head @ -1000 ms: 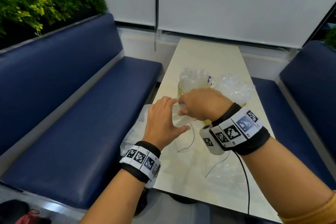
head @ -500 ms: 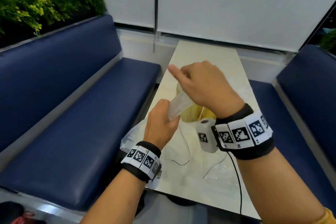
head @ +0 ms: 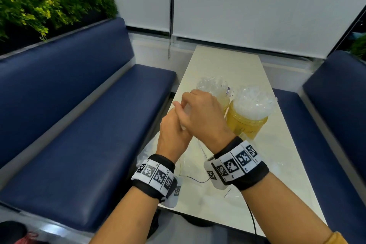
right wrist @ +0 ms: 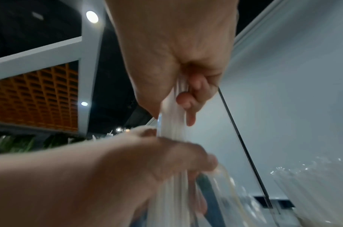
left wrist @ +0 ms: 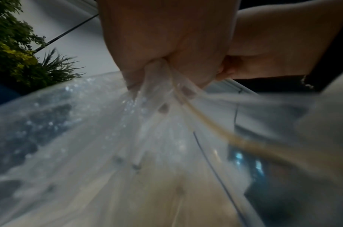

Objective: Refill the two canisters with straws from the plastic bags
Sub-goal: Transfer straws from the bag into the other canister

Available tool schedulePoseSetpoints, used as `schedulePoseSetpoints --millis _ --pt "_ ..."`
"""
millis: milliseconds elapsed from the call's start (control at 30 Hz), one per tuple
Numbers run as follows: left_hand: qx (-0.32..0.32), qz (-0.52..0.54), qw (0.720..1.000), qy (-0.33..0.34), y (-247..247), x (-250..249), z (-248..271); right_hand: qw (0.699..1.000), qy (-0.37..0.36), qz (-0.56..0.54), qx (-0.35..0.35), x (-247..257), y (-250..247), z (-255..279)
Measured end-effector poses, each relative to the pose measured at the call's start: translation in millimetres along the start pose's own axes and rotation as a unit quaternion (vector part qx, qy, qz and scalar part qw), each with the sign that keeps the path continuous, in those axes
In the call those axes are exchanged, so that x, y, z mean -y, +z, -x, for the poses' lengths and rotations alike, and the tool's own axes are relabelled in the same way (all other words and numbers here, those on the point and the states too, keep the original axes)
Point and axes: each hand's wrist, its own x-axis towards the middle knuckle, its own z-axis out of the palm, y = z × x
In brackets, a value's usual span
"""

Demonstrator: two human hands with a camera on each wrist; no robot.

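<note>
Two yellow canisters stand side by side mid-table, the left canister [head: 221, 101] and the right canister [head: 246, 125], both stuffed with clear-wrapped straws [head: 251, 101]. In front of them my hands meet above the table's left edge. My left hand [head: 172, 136] [left wrist: 166, 46] grips the gathered neck of a clear plastic bag [left wrist: 89, 130], which hangs below it. My right hand [head: 200, 117] [right wrist: 176, 53] sits just above and pinches a bundle of pale straws [right wrist: 172, 110] that runs down into the left hand [right wrist: 147, 161].
The cream table [head: 227, 65] runs between two blue benches [head: 89, 125] [head: 336, 115]. Loose clear plastic [head: 200, 194] lies on the near table end. A thin dark cable [head: 251, 220] trails from my right wrist. Plants [head: 39, 6] stand behind the left bench.
Half a second ago my right hand was raised high, drawing the pale bundle up from the left fist. It has now dropped back down onto the left hand, and the canisters show again.
</note>
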Motion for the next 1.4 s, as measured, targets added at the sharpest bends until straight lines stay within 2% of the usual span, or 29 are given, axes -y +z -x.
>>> schedulePoseSetpoints --millis 67,133,200,300,400,467,533,667,800,933,1167,1400 --pt "-0.002 0.006 1.0 0.0 -1.2 3.7 3.1 1.0 -0.007 -0.02 0.019 -4.2 -2.9 -8.4" --pt "0.01 -0.041 0.999 -0.01 -2.6 11.2 2.0 0.999 -0.006 -0.034 0.026 -10.9 -15.2 -21.9" --pt "0.024 -0.104 0.994 -0.013 -6.2 18.2 0.3 0.999 -0.002 -0.045 -0.01 -19.2 -38.1 -39.5" --pt "0.043 -0.136 0.989 -0.029 -13.0 24.3 -0.7 0.997 0.011 -0.049 -0.058 -35.9 -85.3 -65.7" --pt "0.057 -0.141 0.987 -0.042 -17.5 27.5 -2.7 0.993 0.023 -0.009 -0.113 -52.3 -123.1 -89.0" --pt "0.065 -0.154 0.985 -0.037 -20.0 25.9 -4.4 0.986 0.039 0.044 -0.156 -68.2 -127.5 -106.1" --pt "0.069 -0.167 0.983 -0.027 -22.0 24.7 -6.4 0.978 0.049 0.104 -0.171 -84.6 -117.2 -122.9" --pt "0.075 -0.179 0.981 -0.015 -24.9 24.7 -11.9 0.976 0.075 0.181 -0.095 -109.9 -75.6 -145.4" --pt "0.088 -0.165 0.982 -0.013 -25.7 23.8 -14.9 0.977 0.109 0.181 -0.027 -119.2 -40.5 -148.7" --pt "0.099 -0.158 0.982 -0.016 -26.3 22.2 -16.0 0.976 0.114 0.188 -0.002 -120.1 -32.1 -160.7" --pt "0.082 -0.159 0.984 -0.005 -31.8 22.3 -21.1 0.96 0.155 0.234 -0.007 -133.4 -51.6 -190.0" --pt "0.102 -0.142 0.985 -0.005 -24.7 18.8 -20.6 0.962 0.141 0.211 0.098 -147.1 2.1 -160.2"
